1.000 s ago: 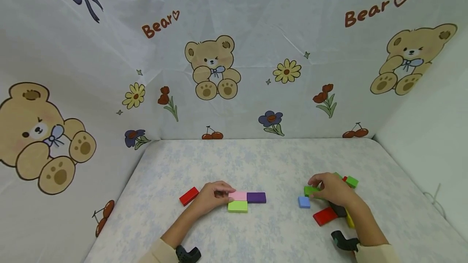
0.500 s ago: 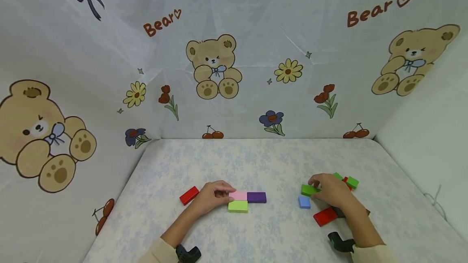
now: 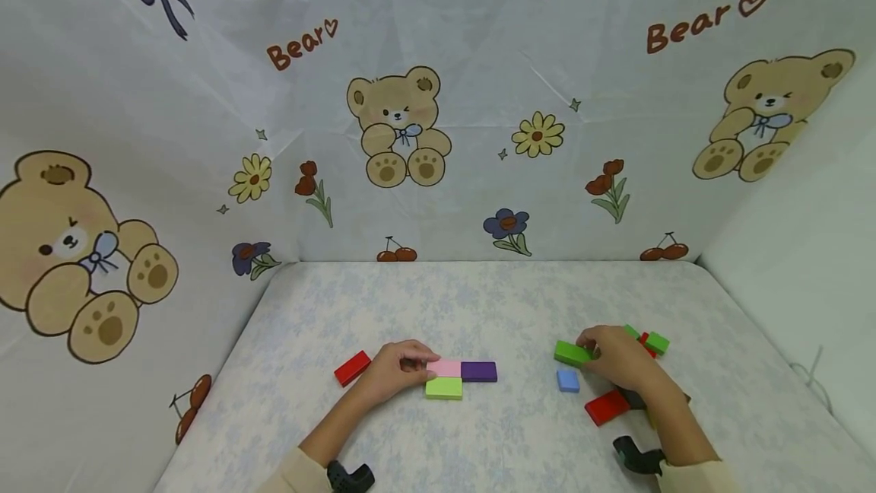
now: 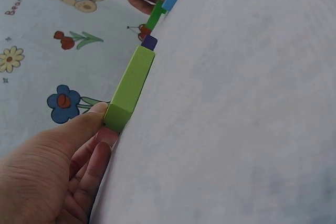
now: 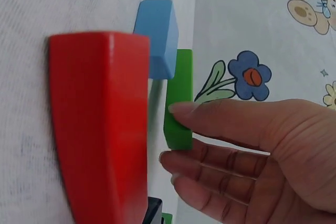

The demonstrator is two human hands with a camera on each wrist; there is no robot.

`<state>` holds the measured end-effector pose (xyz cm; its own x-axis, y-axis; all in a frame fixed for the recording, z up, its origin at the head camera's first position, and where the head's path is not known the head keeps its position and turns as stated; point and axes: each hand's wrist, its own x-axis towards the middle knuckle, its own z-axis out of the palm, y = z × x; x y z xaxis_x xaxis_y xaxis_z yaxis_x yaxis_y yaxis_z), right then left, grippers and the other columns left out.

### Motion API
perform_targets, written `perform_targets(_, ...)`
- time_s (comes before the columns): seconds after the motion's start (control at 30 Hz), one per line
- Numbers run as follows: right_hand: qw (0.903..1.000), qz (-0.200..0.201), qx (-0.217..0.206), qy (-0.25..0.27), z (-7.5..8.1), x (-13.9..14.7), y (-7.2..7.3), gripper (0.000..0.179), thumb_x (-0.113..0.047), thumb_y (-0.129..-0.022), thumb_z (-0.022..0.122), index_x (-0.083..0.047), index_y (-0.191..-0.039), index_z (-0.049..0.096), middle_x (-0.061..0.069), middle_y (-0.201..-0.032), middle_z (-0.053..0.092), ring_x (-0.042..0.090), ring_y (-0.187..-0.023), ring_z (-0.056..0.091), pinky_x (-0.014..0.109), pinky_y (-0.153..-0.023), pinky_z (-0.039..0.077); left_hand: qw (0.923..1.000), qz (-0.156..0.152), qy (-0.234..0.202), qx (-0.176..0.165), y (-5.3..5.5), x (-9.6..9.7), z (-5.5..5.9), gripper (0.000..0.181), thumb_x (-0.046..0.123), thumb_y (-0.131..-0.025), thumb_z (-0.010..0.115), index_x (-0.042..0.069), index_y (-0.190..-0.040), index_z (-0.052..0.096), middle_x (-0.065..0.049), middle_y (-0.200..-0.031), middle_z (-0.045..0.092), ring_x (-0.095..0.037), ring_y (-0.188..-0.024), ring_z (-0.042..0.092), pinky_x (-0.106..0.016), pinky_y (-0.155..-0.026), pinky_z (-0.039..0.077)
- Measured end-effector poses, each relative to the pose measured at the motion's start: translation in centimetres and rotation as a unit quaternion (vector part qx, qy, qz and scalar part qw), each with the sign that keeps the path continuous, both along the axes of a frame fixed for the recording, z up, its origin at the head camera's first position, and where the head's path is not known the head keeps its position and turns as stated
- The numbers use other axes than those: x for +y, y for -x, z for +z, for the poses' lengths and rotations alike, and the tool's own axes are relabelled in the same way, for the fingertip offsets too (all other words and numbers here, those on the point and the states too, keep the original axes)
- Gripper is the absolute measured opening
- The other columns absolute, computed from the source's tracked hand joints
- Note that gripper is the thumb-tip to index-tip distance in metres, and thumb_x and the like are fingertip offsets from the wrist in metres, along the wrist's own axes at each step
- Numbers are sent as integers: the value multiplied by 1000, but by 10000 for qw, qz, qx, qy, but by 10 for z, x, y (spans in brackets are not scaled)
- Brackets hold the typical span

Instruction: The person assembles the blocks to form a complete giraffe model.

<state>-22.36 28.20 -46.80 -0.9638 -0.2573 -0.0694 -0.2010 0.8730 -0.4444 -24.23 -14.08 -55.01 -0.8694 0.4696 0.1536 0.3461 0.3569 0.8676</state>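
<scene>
Fingers of right hand (image 3: pixel 621 357) pinched the green block (image 3: pixel 570 353), just shifted leftward, now beyond the blue block (image 3: pixel 567 381): one piece apparently singled out from the pile (image 3: pixel 606 408). Left hand (image 3: pixel 390 376) stayed at the pink block (image 3: pixel 446 369); clamped or merely touching, couldn't tell.

Tan bears (image 3: pixel 399 126) and flowers (image 3: pixel 537 135) decorate the white backdrop (image 3: pixel 465 36) behind the mottled tabletop (image 3: pixel 479 303).

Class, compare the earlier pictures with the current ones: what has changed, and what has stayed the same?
The green block pinched by the right hand has moved a little leftward, sticking out further from the fingers. The left hand stays at the pink block; the lime block, purple block and blue block lie as they were.
</scene>
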Motion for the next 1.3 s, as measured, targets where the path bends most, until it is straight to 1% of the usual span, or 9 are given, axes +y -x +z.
perform_targets(0.23, 9986, 321, 290, 292, 4, -14, -2, 29, -3, -80, 83, 0, -107, 73, 3, -96, 70, 20, -83, 62, 37, -73, 57, 10000, -1, 29, 65, 1, 1, 1, 26, 31, -87, 82, 25, -113, 79, 11, -106, 70, -12, -83, 62, -26, -71, 54)
perform_targets(0.3, 9980, 384, 271, 427, 5, -21, -4, 29, -3, -80, 83, -1, -108, 73, 2, -97, 69, 19, -85, 62, 35, -74, 57, 10000, 11, 28, 50, 1, 1, 1, 26, 31, -87, 83, 25, -113, 79, 11, -106, 70, -12, -84, 62, -26, -71, 54)
perform_targets(0.43, 9949, 709, 195, 687, 6, -34, -9, 29, -2, -81, 83, -2, -108, 72, 1, -98, 69, 17, -86, 62, 30, -74, 56, 10000, 13, 44, 53, 1, 1, 2, 26, 30, -87, 82, 25, -113, 79, 10, -107, 70, -12, -84, 62, -26, -71, 54)
perform_targets(0.53, 9922, 971, 62, 781, 7, -44, -12, 28, 0, -81, 82, -3, -108, 72, -1, -98, 68, 17, -86, 61, 28, -74, 55, 10000, 21, 67, 58, 1, 0, 1, 26, 30, -87, 82, 25, -113, 79, 10, -107, 70, -12, -83, 62, -26, -71, 54)
perform_targets(0.7, 9883, 1286, -193, 800, 8, -61, -16, 27, 1, -80, 82, -5, -105, 72, -3, -93, 66, 17, -83, 59, 27, -72, 54, 10000, 25, 78, 42, 0, 0, 1, 26, 30, -87, 83, 24, -113, 80, 10, -107, 70, -12, -83, 62, -26, -71, 54)
perform_targets(0.87, 9827, 1630, -303, 830, 3, -71, -17, 27, 0, -80, 83, -7, -103, 72, -4, -90, 65, 15, -78, 57, 26, -69, 52, 10000, -10, 12, 79, 0, 0, 3, 26, 28, -87, 83, 23, -112, 80, 9, -107, 70, -12, -83, 62, -26, -70, 54)
perform_targets(1.03, 9780, 1872, -307, 863, -3, -78, -19, 27, 1, -79, 83, -7, -102, 72, -4, -89, 64, 13, -75, 57, 25, -66, 50, 10000, -40, -6, 47, 0, 0, 3, 26, 27, -87, 83, 23, -112, 80, 10, -107, 71, -12, -83, 62, -25, -70, 53)
perform_targets(1.17, 9751, 2020, -238, 885, -3, -83, -22, 25, 5, -78, 82, -7, -98, 72, -3, -86, 63, 11, -73, 55, 25, -64, 49, 10000, -54, -24, 59, 0, 1, 3, 25, 26, -87, 83, 23, -111, 80, 8, -107, 71, -12, -83, 62, -25, -70, 53)
perform_targets(1.3, 9761, 2022, -190, 772, -3, -88, -25, 24, 4, -78, 83, -7, -96, 72, -3, -84, 62, 11, -72, 54, 25, -63, 48, 10000, -49, -27, 22, -1, 1, 3, 25, 25, -87, 83, 23, -112, 80, 8, -108, 70, -12, -83, 62, -25, -70, 54)
